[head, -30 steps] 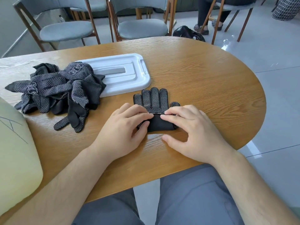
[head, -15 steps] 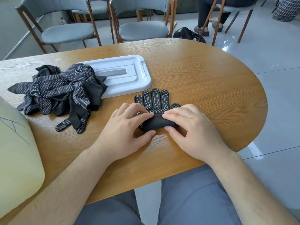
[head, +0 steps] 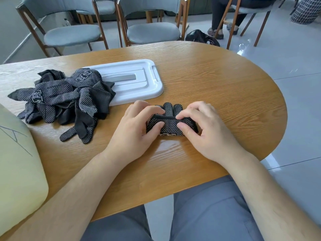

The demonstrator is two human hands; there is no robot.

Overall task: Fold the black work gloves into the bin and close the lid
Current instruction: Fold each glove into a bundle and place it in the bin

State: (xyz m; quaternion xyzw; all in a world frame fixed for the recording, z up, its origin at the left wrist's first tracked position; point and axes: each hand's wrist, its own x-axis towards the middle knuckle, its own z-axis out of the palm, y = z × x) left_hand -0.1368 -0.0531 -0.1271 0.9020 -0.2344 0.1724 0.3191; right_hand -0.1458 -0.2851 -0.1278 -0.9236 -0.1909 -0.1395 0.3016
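A glove pile (head: 60,100) and white lid (head: 139,79) are seen at left on the bench (head: 225,94). The glove (head: 171,125), flatter earlier, is now folded further over, pinched by left hand (head: 137,134) and right hand (head: 208,131); its fingers point away, fold running left-right.

Head view, down onto table (head: 217,87)

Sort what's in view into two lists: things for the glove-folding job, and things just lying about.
For the job:
- black dotted glove being folded, held by left hand and right hand
- heap of black dotted gloves
- white plastic lid
- pale yellow bin

Lying about:
- grey cushioned wooden chairs
- black bag on the floor
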